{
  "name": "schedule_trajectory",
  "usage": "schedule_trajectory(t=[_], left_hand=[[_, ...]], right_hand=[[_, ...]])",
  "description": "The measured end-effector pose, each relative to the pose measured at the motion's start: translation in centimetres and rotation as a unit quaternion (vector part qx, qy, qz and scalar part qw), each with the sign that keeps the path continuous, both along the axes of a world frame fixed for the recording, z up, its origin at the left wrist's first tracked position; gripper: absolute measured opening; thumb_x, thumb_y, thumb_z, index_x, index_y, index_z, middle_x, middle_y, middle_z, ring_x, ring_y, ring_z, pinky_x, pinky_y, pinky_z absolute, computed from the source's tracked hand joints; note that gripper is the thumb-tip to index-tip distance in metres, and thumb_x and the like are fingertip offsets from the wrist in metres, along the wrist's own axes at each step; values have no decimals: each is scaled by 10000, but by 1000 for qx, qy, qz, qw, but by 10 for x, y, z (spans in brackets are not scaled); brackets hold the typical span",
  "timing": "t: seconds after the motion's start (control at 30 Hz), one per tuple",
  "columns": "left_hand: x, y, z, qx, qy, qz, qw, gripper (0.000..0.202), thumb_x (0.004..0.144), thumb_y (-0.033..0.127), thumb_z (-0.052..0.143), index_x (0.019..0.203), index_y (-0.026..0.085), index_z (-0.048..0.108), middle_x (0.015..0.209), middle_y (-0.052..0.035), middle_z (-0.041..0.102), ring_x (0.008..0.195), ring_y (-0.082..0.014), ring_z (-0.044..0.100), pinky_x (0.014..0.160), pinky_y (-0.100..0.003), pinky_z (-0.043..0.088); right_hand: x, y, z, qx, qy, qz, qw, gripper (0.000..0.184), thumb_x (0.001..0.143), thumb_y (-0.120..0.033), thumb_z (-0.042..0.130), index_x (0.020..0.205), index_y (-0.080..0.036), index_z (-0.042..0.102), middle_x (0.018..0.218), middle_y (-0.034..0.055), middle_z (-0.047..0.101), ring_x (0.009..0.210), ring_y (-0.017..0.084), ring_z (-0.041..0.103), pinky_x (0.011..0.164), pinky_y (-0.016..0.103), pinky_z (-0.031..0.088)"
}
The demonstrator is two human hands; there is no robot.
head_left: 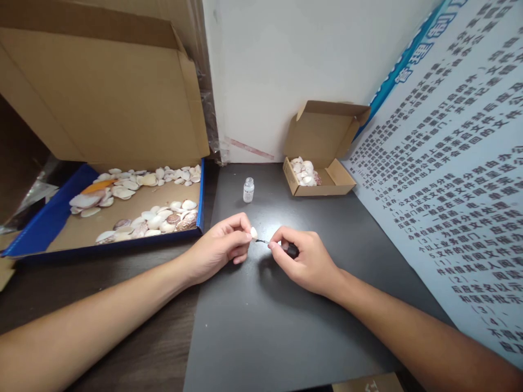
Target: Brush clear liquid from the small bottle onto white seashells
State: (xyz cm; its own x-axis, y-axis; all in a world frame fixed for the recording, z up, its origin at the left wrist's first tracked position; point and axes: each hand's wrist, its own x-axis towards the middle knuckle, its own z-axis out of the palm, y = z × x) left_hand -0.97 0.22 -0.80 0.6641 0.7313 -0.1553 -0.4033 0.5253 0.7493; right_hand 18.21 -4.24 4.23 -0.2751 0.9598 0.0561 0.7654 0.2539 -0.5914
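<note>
My left hand (220, 246) pinched a small white shell (254, 233) at its fingertips while my right hand (306, 262) gripped a black-capped brush (291, 250), its tip at the shell, low over the dark mat (265, 326). Beyond them stood a little clear bottle (248, 190). Farther back a small cardboard box (322, 190) of shells sat by the wall, and a blue tray (49, 218) of shells lay off left.

Worktop (261, 326): tray (49, 218) at far left, loose shells (122, 191) in it. Large carton (102, 92) stands behind the tray. Bottle (248, 190) at centre, beyond the hands. Small carton (322, 190) to the bottle's right, by the far wall, with shells inside. Printed board (449, 190) along the right edge. Near centre: left hand (220, 247) pinches a small shell (254, 233); right hand (306, 261), just beside it, grips a brush (263, 241), tip touching the small shell.
</note>
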Motion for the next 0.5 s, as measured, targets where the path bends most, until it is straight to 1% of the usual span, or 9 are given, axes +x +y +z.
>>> schedule_trajectory(t=[0.27,0.4,0.5], left_hand=[[0,0,5,-14,3,0,1000,192,776,205,676,730,179,491,621,54,433,491,-52,340,487,-188,322],[-1,0,4,-15,-1,-3,1000,201,777,209,682,725,172,492,641,48,446,503,-53,353,490,-188,328],[-1,1,3,-13,-3,-9,1000,197,788,216,680,730,171,497,625,52,425,502,-52,348,491,-186,328]], right_hand=[[0,0,0,4,21,17,1000,117,852,-193,548,752,-174,604,571,-42,500,491,80,415,508,201,328],[0,-1,0,5,25,22,999,118,853,-188,550,748,-174,601,564,-43,495,489,81,413,504,201,327],[0,-1,1,14,47,32,998,120,863,-184,546,755,-170,595,579,-40,516,495,77,423,509,197,337]])
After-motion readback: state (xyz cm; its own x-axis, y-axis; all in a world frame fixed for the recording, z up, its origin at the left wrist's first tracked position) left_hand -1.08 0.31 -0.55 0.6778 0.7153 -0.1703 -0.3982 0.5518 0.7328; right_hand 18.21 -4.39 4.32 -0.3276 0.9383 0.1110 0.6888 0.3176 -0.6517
